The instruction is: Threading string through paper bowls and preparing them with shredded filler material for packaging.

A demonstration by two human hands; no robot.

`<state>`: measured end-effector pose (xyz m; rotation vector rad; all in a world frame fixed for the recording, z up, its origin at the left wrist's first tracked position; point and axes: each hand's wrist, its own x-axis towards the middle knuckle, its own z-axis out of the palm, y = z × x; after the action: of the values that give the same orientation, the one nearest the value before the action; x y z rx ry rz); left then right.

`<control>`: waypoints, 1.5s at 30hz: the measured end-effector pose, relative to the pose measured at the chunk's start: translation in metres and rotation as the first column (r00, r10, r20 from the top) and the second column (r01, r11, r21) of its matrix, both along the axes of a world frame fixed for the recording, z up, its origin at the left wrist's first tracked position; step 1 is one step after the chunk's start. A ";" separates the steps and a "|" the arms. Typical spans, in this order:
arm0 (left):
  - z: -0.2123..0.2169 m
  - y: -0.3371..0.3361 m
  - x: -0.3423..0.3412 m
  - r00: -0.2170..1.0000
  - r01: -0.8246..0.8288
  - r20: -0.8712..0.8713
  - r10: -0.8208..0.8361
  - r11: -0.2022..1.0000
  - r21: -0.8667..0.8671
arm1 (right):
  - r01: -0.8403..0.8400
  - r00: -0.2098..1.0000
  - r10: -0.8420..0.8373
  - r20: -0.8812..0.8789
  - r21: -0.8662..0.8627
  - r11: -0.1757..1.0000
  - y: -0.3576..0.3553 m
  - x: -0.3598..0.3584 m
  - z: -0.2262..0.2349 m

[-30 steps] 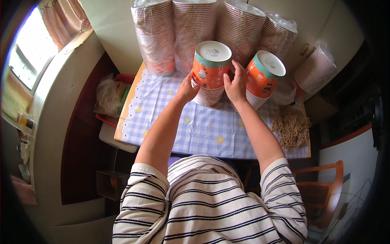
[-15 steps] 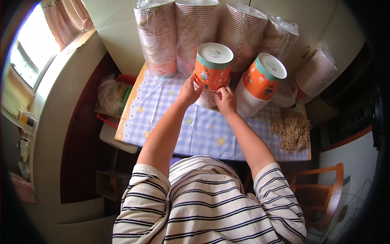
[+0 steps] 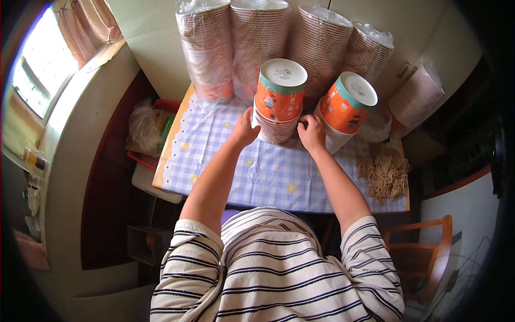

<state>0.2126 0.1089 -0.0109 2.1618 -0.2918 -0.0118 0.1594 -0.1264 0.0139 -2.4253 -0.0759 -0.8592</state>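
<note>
In the middle of the table stands a stack of upturned paper buckets (image 3: pixel 280 102), its top one orange with a teal band and white base, pale rims layered below. My left hand (image 3: pixel 245 130) is closed against the stack's lower left side, its fingertips partly hidden. My right hand (image 3: pixel 313 133) is at the lower right side with fingers curled and thumb pressed in, between this stack and a similar second stack (image 3: pixel 350 104). Whatever either hand pinches is too small to make out.
Several tall bucket stacks in clear plastic, including one at the back left (image 3: pixel 205 53), line the far side. A tangled heap of beige twine (image 3: pixel 384 172) lies at the right on the checked tablecloth (image 3: pixel 257 180). A wooden chair (image 3: pixel 442 257) stands lower right; a red crate (image 3: pixel 170 105) is left.
My hands have moved apart, the left slightly left and down, the right to the right. More of the pale rims under the orange bucket now shows between them.
</note>
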 end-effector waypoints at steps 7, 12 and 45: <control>-0.018 0.014 -0.020 0.991 0.068 -0.126 -0.037 0.965 0.252 | -0.048 0.994 0.056 -0.093 0.082 0.995 -0.008 -0.011 0.014; -0.044 0.025 -0.035 0.980 0.123 -0.184 -0.076 0.958 0.260 | -0.094 0.982 0.104 -0.159 0.072 0.993 -0.006 -0.021 0.002; -0.072 0.022 -0.189 0.976 0.180 0.077 -0.205 0.952 0.246 | -0.515 0.442 0.154 -0.883 -0.109 0.850 -0.041 -0.126 -0.070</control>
<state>0.0236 0.1305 -0.0828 2.3668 -0.5867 -0.0498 0.0338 -0.1677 -0.0566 -2.7456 -0.3709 0.6846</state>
